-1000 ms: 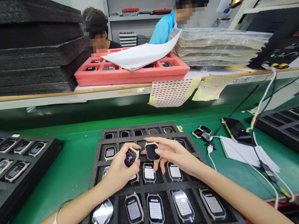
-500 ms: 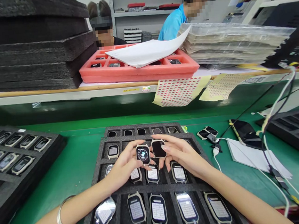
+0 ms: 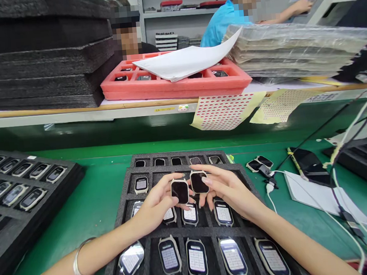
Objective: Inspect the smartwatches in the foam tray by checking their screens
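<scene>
Fingers closed, my left hand (image 3: 163,199) grips a smartwatch case (image 3: 179,191) without a strap, its screen dark. My right hand (image 3: 224,187) is closed on a second smartwatch case (image 3: 199,182), also dark, held close beside the first. Both are above a black foam tray (image 3: 118,241) with square compartments. In the tray lie several more watch cases, among them a lit watch (image 3: 196,258) showing a pale grid on its screen. A watch in the front-left compartment (image 3: 131,259) lies tilted. My hands hide some of the middle compartments.
Another foam tray of watches (image 3: 74,175) stands at left. To the right are two watches (image 3: 259,163), a phone (image 3: 311,167), white paper (image 3: 323,198) and cables (image 3: 334,171). A shelf (image 3: 155,111) above carries a pink foam tray (image 3: 173,89) and stacked black foam (image 3: 36,65). Two people are beyond.
The screen of the watch in my left hand has gone from a lit dial to dark. My view has shifted slightly. The person in blue now has an arm stretched out to the right.
</scene>
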### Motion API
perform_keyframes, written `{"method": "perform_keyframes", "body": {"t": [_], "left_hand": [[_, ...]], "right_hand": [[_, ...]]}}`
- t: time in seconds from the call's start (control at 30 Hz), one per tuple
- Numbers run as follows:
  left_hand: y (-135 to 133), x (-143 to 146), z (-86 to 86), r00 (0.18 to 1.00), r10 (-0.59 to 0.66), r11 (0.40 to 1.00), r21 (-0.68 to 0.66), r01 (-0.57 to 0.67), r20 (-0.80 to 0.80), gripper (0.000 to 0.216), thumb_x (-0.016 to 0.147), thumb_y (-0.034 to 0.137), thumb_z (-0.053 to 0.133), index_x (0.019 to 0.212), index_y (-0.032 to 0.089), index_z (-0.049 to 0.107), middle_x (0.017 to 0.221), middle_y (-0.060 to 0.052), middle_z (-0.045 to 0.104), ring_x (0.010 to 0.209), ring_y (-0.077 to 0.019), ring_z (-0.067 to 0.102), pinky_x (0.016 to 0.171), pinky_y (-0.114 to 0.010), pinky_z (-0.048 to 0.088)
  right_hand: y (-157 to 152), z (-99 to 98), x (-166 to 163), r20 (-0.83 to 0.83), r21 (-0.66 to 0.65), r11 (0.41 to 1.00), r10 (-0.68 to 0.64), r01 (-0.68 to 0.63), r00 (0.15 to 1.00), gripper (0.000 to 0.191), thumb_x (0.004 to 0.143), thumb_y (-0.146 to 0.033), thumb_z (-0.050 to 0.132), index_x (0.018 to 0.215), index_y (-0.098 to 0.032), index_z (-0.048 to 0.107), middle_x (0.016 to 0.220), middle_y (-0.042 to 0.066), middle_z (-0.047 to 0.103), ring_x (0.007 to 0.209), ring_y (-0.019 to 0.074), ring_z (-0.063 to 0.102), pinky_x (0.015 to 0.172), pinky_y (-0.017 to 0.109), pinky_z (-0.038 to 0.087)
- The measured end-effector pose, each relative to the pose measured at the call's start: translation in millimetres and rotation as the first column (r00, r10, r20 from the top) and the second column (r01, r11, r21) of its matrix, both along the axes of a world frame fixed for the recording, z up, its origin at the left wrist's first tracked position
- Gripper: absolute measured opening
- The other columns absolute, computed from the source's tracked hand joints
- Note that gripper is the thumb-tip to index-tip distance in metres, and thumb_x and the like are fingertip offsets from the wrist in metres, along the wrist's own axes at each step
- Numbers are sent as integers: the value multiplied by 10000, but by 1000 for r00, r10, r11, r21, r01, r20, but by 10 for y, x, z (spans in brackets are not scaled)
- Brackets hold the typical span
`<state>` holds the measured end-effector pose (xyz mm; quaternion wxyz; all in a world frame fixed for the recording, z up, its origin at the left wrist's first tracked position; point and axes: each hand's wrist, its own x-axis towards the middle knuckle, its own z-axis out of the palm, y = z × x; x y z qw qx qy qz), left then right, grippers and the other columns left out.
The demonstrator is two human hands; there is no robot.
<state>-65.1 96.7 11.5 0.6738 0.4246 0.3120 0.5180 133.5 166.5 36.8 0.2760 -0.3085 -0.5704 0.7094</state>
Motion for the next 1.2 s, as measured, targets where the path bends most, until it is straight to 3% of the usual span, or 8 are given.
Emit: {"method": "perform_keyframes", "body": {"t": [0.23,0.37,0.47,0.6,0.73,0.83,1.0,1.2], "left_hand": [[-28,39,26,990,45,999,12,-43,-137,513,790,184,656,1243,243,421,1021,-55,601,864,-181,633,757,-318,528],[-78,35,8,930,162,979,170,-110,-329,614,793,193,674,1315,275,361,1097,-63,559,896,-189,616,800,-332,515],[-92,-12,25,792,340,892,439,-102,-507,540,782,267,705,1261,261,457,1146,-92,569,1036,-256,568,896,-399,468],[-78,-55,88,625,553,711,703,-9,-551,579,688,354,794,1197,268,532,1150,-98,542,1085,-289,504,933,-452,416],[-70,-49,124,621,598,643,766,6,-507,610,650,417,810,1189,287,554,1222,-108,460,1185,-321,426,983,-499,379],[-72,-55,121,635,620,594,805,6,-462,635,622,468,810,1183,300,565,1239,-106,450,1247,-357,377,1041,-566,302],[-73,-67,100,634,627,603,797,-26,-453,673,620,495,800,1207,299,536,1279,-115,449,1273,-373,361,1054,-603,265],[-79,-44,85,614,611,635,773,-3,-500,629,686,413,785,1228,282,494,1282,-115,426,1297,-349,320,1077,-580,255]], "right_hand": [[-17,17,-7,24,49,999,2,-3,1000,464,890,-322,600,1320,-197,478,834,66,690,585,163,670,476,241,515],[-23,-16,-7,98,87,989,111,-119,989,380,867,-361,630,1192,-167,589,786,50,690,547,128,632,572,265,528],[-28,-58,-22,46,36,986,162,-164,986,360,798,-408,700,1039,-145,654,817,51,661,621,138,622,595,269,524],[-53,-67,-95,-97,-29,966,255,-259,962,422,717,-417,772,1029,-155,662,859,40,637,706,147,608,644,270,510],[-84,-6,-210,-155,-65,928,353,-366,923,312,705,-347,794,931,-155,699,816,7,619,770,137,582,719,245,466],[-93,48,-282,-214,-152,894,386,-421,897,382,642,-301,839,973,-167,705,826,9,642,801,144,590,733,240,452],[-91,82,-344,-255,-179,899,350,-400,901,351,638,-270,836,954,-169,719,861,33,669,834,164,616,803,272,457],[-111,29,-341,-246,-204,908,314,-366,917,419,633,-308,831,992,-140,697,882,58,655,810,167,605,730,253,475]]}}
